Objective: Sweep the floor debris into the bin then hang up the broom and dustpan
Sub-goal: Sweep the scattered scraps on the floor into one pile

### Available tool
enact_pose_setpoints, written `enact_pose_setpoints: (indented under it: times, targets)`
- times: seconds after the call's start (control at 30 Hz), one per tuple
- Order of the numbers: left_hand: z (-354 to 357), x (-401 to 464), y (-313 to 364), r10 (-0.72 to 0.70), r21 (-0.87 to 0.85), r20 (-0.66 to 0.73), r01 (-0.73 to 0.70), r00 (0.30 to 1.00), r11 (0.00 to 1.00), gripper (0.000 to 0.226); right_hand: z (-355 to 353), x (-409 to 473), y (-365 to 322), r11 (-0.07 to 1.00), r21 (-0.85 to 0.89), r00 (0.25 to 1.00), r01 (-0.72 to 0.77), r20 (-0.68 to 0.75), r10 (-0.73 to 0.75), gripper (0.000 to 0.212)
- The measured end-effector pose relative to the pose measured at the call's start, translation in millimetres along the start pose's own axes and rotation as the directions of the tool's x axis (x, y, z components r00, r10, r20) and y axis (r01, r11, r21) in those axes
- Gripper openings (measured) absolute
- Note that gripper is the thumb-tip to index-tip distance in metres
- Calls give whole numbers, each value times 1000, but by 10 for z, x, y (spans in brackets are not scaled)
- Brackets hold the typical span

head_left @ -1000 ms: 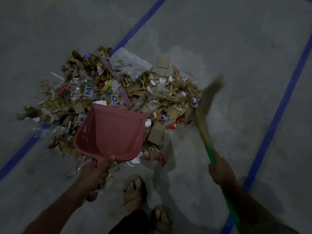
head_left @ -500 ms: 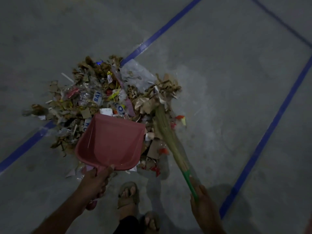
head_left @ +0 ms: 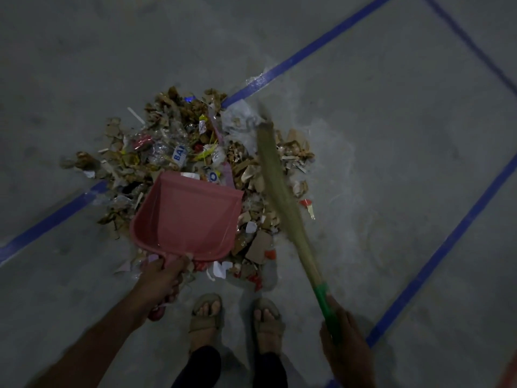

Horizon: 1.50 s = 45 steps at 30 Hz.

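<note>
A pile of debris (head_left: pixel 179 147), cardboard scraps, plastic wrappers and paper, lies on the grey floor in front of me. My left hand (head_left: pixel 161 278) grips the handle of a pink dustpan (head_left: pixel 187 217), whose mouth faces the pile's near edge; the pan looks empty. My right hand (head_left: pixel 345 343) grips the green handle of a straw broom (head_left: pixel 282 191). The broom's bristles lie across the right side of the pile, tip near a clear plastic sheet (head_left: pixel 240 119). No bin is in view.
Blue tape lines (head_left: pixel 302 54) cross the concrete floor, one running under the pile, another (head_left: pixel 447 242) to the right. My sandalled feet (head_left: pixel 207 315) stand just behind the pile. Loose scraps (head_left: pixel 307 208) lie right of the broom.
The broom swept from the pile's right edge leftward into it, pushing scraps together, and now reaches farther up the right side. The dustpan stayed at the near edge.
</note>
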<state>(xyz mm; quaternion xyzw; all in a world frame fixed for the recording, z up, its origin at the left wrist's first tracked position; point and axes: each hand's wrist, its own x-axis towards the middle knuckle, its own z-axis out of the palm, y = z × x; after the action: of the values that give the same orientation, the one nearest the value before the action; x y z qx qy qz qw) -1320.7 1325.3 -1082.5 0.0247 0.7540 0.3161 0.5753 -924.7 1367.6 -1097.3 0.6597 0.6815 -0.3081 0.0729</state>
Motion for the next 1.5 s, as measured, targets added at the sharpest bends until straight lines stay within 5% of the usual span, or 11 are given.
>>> enact_pose_setpoints:
  times: [0.17, 0.3, 0.43, 0.73, 0.9, 1.07, 1.27, 1.5]
  targets:
    - [29, -57, -132, -8, -50, -19, 7, 1000, 999, 39, -174, 669, -176, 1000, -28, 992, -6, -130, 2, 72]
    - [-3, -146, -295, -34, -98, -47, 29, 998, 995, 37, -215, 1449, -148, 991, -100, 991, -92, 88, 101, 70]
    - [-72, -288, -501, -57, -155, -87, 42, 995, 987, 34, -25, 1587, -159, 981, -182, 974, 62, 226, -20, 72]
    - [-345, -726, -1022, -104, -262, -270, 31, 957, 965, 34, -9, 116, -69, 962, 131, 971, 240, -50, -235, 62]
    - [-484, -971, -1340, -150, -366, -328, 20, 933, 930, 29, 89, -264, -121, 925, 89, 891, 368, 252, -379, 54]
    - [-606, -1200, -1739, -181, -363, -367, 39, 912, 931, 29, 518, -83, -326, 720, -159, 678, 675, 517, -522, 66]
    - [-585, -1227, -2107, -202, -370, -333, 69, 921, 926, 30, 625, 377, -632, 761, -293, 752, 579, 552, -360, 61]
    - [-671, -1080, -2219, -121, -267, -228, 58, 966, 962, 26, 193, 261, -290, 771, -179, 737, 612, 483, -473, 61]
